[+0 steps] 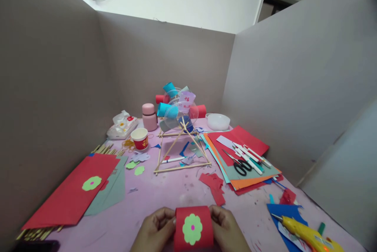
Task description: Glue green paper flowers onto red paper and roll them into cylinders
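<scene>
At the table's near edge, a rolled piece of red paper [180, 226] is held between my two hands. A green paper flower [188, 233] with a pink centre shows on its front. My left hand [159, 228] pinches the paper's left side, fingers curled. On the right side, my right hand [226, 228] grips it the same way. Straight ahead stands a wooden-stick frame [176, 146] bearing a wheel of clear discs [182, 116] with blue, red and purple paper pieces around it. The lower end of the red roll is cut off by the picture's bottom edge.
A yellow glue gun [306, 234] lies at the right front on blue paper. Black-handled scissors [241, 167] and white markers [250, 159] rest on stacked coloured paper. Left are red sheets [67, 193], a paper cup [140, 140] and a pink flask [149, 117]. Grey partitions enclose the table.
</scene>
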`<action>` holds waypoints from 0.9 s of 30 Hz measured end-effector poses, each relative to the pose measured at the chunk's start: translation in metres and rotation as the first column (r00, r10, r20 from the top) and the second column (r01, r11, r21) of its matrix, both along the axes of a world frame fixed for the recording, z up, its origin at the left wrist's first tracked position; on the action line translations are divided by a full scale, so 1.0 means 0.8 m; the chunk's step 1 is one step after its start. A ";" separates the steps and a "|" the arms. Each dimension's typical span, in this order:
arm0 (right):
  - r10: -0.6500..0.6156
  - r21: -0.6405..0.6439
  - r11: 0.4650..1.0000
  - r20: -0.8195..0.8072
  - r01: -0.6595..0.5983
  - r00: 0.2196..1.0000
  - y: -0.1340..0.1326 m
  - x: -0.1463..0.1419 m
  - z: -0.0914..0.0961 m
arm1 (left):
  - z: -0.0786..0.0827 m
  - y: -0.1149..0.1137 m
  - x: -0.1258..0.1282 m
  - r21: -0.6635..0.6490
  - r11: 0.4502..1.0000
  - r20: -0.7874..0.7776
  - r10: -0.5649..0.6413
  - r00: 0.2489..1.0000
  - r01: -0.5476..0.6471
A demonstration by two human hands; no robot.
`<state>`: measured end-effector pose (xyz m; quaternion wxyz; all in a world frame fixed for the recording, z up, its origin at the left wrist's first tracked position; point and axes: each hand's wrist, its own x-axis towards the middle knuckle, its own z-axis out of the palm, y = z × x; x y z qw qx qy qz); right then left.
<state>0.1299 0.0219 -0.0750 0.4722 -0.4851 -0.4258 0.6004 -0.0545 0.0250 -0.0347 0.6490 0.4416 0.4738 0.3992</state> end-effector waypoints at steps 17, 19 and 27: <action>-0.042 0.042 0.998 0.038 0.040 0.998 -0.002 -0.006 0.005 | -0.003 0.001 0.002 -0.020 0.997 0.041 0.073 0.997 -0.072; -0.036 0.053 0.998 0.051 0.033 0.998 -0.002 -0.005 0.005 | -0.001 0.000 0.002 -0.018 0.998 0.043 0.066 0.997 -0.065; -0.050 0.067 0.997 0.051 0.047 0.997 -0.002 -0.005 -0.001 | 0.008 -0.001 0.003 -0.002 0.999 -0.008 0.048 0.999 -0.048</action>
